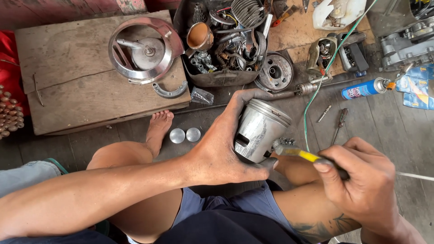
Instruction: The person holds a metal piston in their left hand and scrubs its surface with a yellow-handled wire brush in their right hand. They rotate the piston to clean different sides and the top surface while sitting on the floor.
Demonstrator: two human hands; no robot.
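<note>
My left hand (pixel 220 147) grips a silver metal piston (pixel 260 129), thumb on its top rim and fingers wrapped under its skirt. My right hand (pixel 361 180) is closed on a small brush-like tool with a yellow and black handle (pixel 304 155). The tool's bristled tip (pixel 282 144) sits against the piston's lower side. Both hands are smeared with dark grease. I sit on the floor with bare legs bent below the hands.
Two round metal discs (pixel 185 134) lie by my foot. A wooden board (pixel 68 72) carries a shiny round engine cover (pixel 142 49). A dark tray of engine parts (pixel 226 38), a blue spray can (pixel 364 88), a green wire (pixel 316 90) and small screwdrivers (pixel 337 122) lie beyond.
</note>
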